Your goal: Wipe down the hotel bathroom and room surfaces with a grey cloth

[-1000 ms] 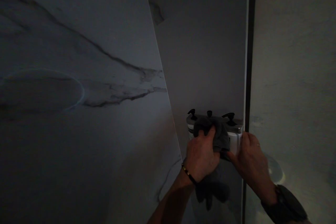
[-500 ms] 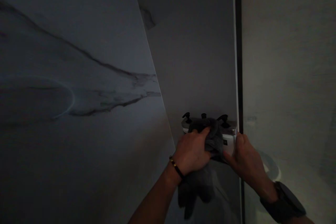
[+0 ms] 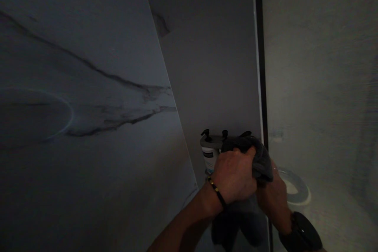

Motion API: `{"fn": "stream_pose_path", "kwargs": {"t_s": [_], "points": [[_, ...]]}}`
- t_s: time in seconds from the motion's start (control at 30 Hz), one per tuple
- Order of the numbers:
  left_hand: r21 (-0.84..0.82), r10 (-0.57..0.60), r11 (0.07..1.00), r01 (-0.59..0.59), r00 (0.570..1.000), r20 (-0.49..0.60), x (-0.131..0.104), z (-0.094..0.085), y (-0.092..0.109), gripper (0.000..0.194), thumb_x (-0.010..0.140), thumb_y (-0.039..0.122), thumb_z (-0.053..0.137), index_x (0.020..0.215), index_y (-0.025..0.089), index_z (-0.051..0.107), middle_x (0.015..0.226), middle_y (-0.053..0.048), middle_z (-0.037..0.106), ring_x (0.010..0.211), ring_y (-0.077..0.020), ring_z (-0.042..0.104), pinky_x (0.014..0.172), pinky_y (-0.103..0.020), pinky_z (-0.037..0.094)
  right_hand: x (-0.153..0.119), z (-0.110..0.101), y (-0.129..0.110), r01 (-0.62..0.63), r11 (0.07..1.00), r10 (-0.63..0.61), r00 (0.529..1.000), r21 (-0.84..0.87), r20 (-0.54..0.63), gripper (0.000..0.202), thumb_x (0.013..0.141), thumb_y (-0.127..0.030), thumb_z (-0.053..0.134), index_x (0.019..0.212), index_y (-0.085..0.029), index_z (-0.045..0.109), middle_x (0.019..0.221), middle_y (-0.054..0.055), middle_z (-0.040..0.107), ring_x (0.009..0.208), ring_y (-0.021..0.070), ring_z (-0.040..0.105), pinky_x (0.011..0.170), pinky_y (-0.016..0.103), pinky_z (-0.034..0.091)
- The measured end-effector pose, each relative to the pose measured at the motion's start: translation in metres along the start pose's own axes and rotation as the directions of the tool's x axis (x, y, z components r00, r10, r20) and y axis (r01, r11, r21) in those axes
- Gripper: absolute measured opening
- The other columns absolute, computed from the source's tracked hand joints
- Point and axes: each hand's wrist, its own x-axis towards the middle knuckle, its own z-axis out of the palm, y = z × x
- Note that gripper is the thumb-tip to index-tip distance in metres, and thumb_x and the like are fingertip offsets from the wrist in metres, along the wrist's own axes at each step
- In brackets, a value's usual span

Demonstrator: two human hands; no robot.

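Note:
A dark grey cloth (image 3: 261, 161) is bunched in my left hand (image 3: 234, 175), which wears a black and gold bracelet. The cloth lies over the right part of a grey-topped holder (image 3: 215, 141) with black pump heads. Below the holder's left end shows a white bottle (image 3: 209, 157) with a dark label. My right hand (image 3: 273, 193), with a black watch at the wrist, is at the right end of the holder, just behind the cloth; its fingers are mostly hidden.
A marbled wall panel (image 3: 118, 59) fills the left side. A dark vertical frame edge (image 3: 261, 67) runs down beside the holder, with frosted glass (image 3: 319, 67) to its right. A toilet seat (image 3: 305, 191) shows through low on the right.
My left hand and the cloth have moved right along the holder, uncovering the white bottle at its left. My right hand is now partly behind the cloth. The view has shifted slightly.

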Motion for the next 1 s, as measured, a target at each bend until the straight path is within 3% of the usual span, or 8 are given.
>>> {"fn": "stream_pose_path", "kwargs": {"t_s": [0.13,0.27,0.47,0.67,0.87,1.0], "points": [[-0.001,0.064,0.998,-0.064,0.991,0.116,0.021,-0.017,0.000,0.042,0.074,0.031,0.054,0.114,0.019,0.058,0.097,-0.011,0.071,0.086,-0.0306,0.069,0.070,-0.039,0.057,0.004,0.006,0.002,-0.089,0.995,0.087,0.995,0.040,0.044,0.031,0.084,-0.022,0.036,0.099,-0.016,0.062,0.094,0.014,0.061,0.072,0.0234,0.059,0.059,0.034,0.048],[0.029,0.063,0.997,-0.071,0.974,0.215,0.044,-0.028,0.011,0.030,0.073,0.036,0.056,0.094,0.016,0.063,0.096,-0.014,0.071,0.087,-0.0304,0.069,0.066,-0.035,0.055,0.002,0.016,0.010,-0.059,0.998,0.059,0.998,-0.016,0.033,0.030,0.081,-0.012,0.036,0.091,-0.014,0.064,0.083,0.016,0.062,0.070,0.0257,0.058,0.061,0.036,0.048],[-0.051,0.074,0.997,-0.063,0.967,0.242,0.035,-0.037,0.002,0.030,0.071,0.032,0.055,0.098,0.019,0.061,0.092,-0.008,0.071,0.078,-0.0234,0.068,0.060,-0.028,0.049,0.003,0.008,-0.002,-0.032,0.999,0.031,0.999,0.011,0.034,0.020,0.085,-0.021,0.048,0.102,-0.016,0.056,0.095,0.011,0.057,0.081,0.0245,0.056,0.065,0.033,0.048],[-0.010,0.023,1.000,-0.021,0.960,0.278,0.051,-0.038,0.010,0.025,0.071,0.035,0.055,0.088,0.018,0.061,0.090,-0.009,0.070,0.078,-0.0244,0.067,0.057,-0.028,0.044,0.005,0.019,0.005,0.034,0.998,-0.033,0.999,-0.058,0.016,0.025,0.082,-0.005,0.041,0.096,-0.016,0.058,0.090,0.012,0.058,0.077,0.0233,0.056,0.065,0.032,0.048],[-0.049,0.006,0.999,0.008,0.959,0.283,0.039,-0.038,0.010,0.030,0.070,0.030,0.056,0.098,0.019,0.059,0.093,-0.007,0.070,0.080,-0.0225,0.067,0.060,-0.027,0.046,0.009,0.009,0.008,0.064,0.994,-0.075,0.990,0.093,0.117,0.020,0.083,-0.020,0.055,0.103,-0.015,0.056,0.095,0.009,0.054,0.081,0.0219,0.055,0.067,0.031,0.047],[0.031,-0.035,0.999,0.027,0.960,0.278,0.050,-0.036,0.020,0.025,0.070,0.032,0.054,0.090,0.018,0.060,0.092,-0.010,0.070,0.079,-0.0249,0.067,0.058,-0.029,0.045,0.012,0.010,0.011,0.030,0.999,-0.034,0.984,0.023,0.178,0.019,0.084,-0.008,0.043,0.097,-0.011,0.057,0.089,0.012,0.057,0.077,0.0228,0.056,0.067,0.032,0.047]]}}
